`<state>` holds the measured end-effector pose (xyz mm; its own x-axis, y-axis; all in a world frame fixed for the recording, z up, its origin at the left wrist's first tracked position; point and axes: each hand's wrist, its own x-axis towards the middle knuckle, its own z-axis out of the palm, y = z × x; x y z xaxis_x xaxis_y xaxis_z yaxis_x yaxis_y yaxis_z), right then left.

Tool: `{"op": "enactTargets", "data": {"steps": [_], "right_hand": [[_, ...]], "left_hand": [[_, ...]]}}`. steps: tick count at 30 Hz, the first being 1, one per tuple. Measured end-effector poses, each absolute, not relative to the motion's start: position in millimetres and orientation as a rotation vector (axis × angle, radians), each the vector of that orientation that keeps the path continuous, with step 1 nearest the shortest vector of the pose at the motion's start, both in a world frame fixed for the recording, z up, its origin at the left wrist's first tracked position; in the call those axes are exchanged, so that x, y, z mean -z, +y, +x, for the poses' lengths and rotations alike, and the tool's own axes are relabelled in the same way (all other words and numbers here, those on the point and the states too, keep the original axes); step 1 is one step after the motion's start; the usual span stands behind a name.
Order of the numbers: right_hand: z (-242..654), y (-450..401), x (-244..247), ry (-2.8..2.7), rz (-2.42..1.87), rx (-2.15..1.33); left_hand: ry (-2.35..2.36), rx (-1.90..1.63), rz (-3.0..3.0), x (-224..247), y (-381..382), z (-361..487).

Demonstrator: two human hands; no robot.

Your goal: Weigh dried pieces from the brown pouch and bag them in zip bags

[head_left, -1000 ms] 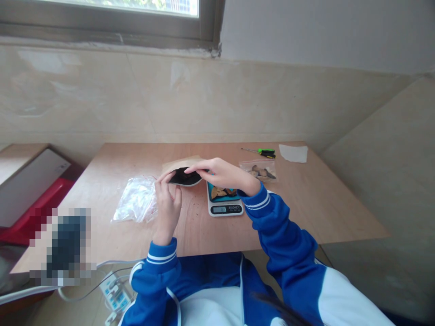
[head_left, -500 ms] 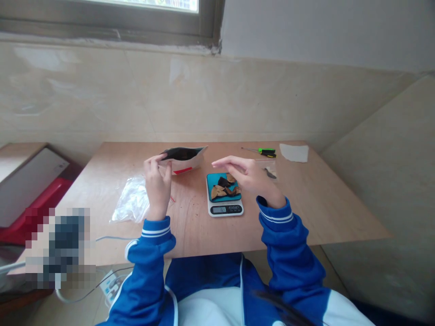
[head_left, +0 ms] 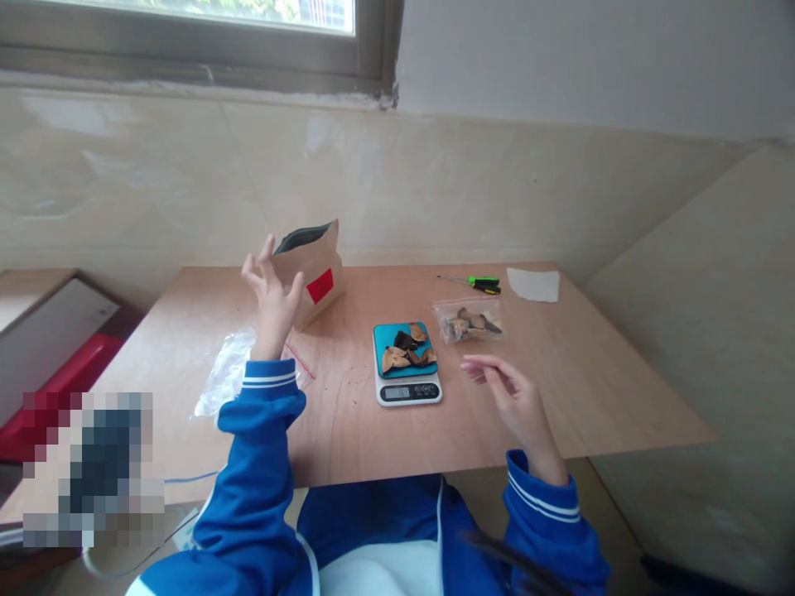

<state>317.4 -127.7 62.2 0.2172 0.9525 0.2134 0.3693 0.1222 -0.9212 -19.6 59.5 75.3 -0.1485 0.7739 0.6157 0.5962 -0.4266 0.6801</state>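
A brown paper bag (head_left: 314,269) with a red label and a dark open mouth stands upright at the back left. My left hand (head_left: 272,294) is at its left side, fingers spread; whether they touch the bag is unclear. Dried brown pieces (head_left: 407,349) lie on the blue plate of a small white scale (head_left: 410,392), whose display is lit. Right of the scale, over the table's front part, my right hand (head_left: 504,389) hovers with its fingers together and nothing visible in them.
Behind the right hand lies a zip bag (head_left: 469,321) of dried pieces. Screwdrivers (head_left: 481,283) and white paper (head_left: 532,285) are farther back. Clear plastic bags (head_left: 229,372) lie at the left, near a pixelated object (head_left: 105,455) on the table (head_left: 609,397).
The paper bag has gone from tilted to upright, farther left. My left hand has moved up and spread its fingers. My right hand has drawn back right, away from the scale.
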Motion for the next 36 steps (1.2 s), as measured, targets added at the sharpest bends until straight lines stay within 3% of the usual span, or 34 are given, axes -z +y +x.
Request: {"op": "enactTargets", "data": {"steps": [5, 12, 17, 24, 29, 32, 36], "right_hand": [[324, -136, -51, -1.285, -1.470, -0.664], [313, -141, -45, -1.360, -1.477, -0.709], [305, -144, -44, -1.416, -1.481, -0.749], [298, -153, -45, -1.415, -1.456, -0.806], [278, -159, -50, -1.453, -1.373, -0.876], [243, -158, -54, -1.476, -1.258, -0.987], [183, -151, -63, -1.459, -1.170, -1.061]], "left_hand": [[1.800, -1.611, 1.908, -53, 1, -46], [2.092, -1.222, 1.828, 27, -56, -86], [2.172, -1.022, 1.726, 49, -63, -93], [2.185, -1.018, 1.673, 40, -59, -98], [2.222, -1.158, 1.623, 8, -69, -94], [2.273, -1.400, 1.625, -26, -88, -62], [1.946, -1.624, 1.799, -59, -119, 6]]}}
